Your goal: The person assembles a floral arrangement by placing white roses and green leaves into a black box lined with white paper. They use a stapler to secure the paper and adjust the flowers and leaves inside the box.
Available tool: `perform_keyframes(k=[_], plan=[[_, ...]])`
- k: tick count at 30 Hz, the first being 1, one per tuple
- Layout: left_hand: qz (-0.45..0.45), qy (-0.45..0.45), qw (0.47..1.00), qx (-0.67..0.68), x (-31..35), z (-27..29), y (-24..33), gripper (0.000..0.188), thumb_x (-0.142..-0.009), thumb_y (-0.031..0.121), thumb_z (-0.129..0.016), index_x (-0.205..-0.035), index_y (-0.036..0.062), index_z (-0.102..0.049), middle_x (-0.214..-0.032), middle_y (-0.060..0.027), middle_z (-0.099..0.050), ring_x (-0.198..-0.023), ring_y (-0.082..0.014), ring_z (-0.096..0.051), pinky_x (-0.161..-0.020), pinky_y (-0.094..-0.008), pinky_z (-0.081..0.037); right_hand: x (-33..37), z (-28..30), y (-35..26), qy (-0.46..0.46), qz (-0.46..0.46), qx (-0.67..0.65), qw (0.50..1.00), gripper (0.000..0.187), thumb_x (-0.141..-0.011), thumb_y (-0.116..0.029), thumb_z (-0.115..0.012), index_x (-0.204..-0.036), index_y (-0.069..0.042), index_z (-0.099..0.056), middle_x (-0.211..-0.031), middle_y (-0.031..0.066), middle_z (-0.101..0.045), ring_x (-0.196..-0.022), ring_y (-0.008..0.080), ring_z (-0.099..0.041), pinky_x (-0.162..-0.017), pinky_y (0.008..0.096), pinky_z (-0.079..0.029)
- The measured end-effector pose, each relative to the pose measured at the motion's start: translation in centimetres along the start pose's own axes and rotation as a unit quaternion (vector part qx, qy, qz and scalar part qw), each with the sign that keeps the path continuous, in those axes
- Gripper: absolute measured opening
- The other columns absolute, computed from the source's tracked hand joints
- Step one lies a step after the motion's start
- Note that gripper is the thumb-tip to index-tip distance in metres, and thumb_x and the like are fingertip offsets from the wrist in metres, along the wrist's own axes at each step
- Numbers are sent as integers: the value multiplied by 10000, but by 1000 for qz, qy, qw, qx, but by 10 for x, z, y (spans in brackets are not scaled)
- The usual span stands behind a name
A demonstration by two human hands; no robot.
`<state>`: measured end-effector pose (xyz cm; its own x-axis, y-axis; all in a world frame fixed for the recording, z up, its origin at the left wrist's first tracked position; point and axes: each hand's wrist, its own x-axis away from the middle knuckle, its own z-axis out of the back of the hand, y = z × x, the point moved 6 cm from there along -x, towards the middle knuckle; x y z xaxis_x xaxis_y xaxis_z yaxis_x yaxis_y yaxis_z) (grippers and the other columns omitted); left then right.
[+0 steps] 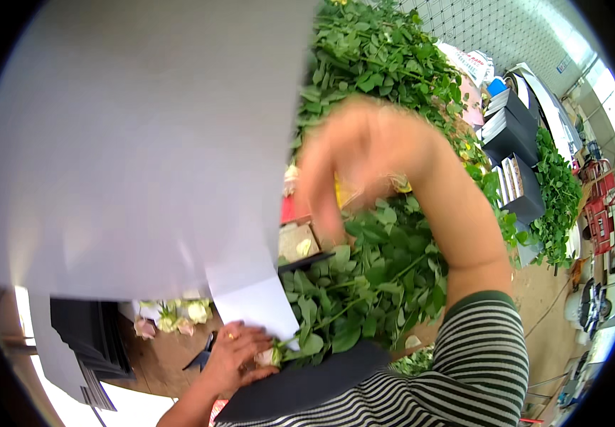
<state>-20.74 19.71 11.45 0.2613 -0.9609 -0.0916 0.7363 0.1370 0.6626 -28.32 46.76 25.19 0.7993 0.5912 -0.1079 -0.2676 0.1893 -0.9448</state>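
At the lower middle, my left hand [237, 354], a ring on one finger, is closed around a pale rose [268, 356]. Its fingertips touch the lower end of a white paper strip [254, 302]. The rose lies by the edge of a dark board [314, 381] in front of my body. Leafy green rose stems [385, 274] spread to the right of it. My right hand [364, 156] is raised above the greenery, arm bent and fingers smeared by motion; whether it holds anything is unclear.
A large pale grey panel [144, 142] blocks the upper left. Several cut roses [179, 317] and stacked black sheets [87, 334] lie at lower left, near a dark tool [200, 354]. More foliage [371, 50] is piled at the back. Black boxes [510, 128] stand at right.
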Motion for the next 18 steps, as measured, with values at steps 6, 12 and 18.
perform_keyframes(k=[6, 12, 18], plan=[[93, 15, 990, 105, -1, -7, -7, 419, -619, 292, -845, -958, 118, -671, -1057, -4, -672, -1059, -194, -591, -957, -369, -377, 21, 261, 138, 467, -225, 526, 674, 471, -870, -320, -566, -1241, -40, -498, -1262, 139, -499, -1165, 311, -481, -947, 423, -418], [86, -27, 989, 115, 0, 0, -11, 439, -640, 288, -798, -992, 65, -658, -1074, -88, -650, -1103, -325, -545, -979, -468, -377, -4, 283, 210, 391, -433, 491, 647, 541, -871, -406, -572, -1262, -58, -434, -1240, 80, -525, -1178, 254, -471, -983, 413, -352], [140, -24, 975, 171, -8, -3, -12, 395, -632, 272, -839, -972, 118, -710, -1057, -8, -676, -1045, -186, -585, -941, -342, -400, 17, 256, 210, 244, -360, 534, 725, 327, -869, -298, -550, -1142, -121, -579, -1132, 126, -616, -1055, 306, -571, -915, 445, -427]])
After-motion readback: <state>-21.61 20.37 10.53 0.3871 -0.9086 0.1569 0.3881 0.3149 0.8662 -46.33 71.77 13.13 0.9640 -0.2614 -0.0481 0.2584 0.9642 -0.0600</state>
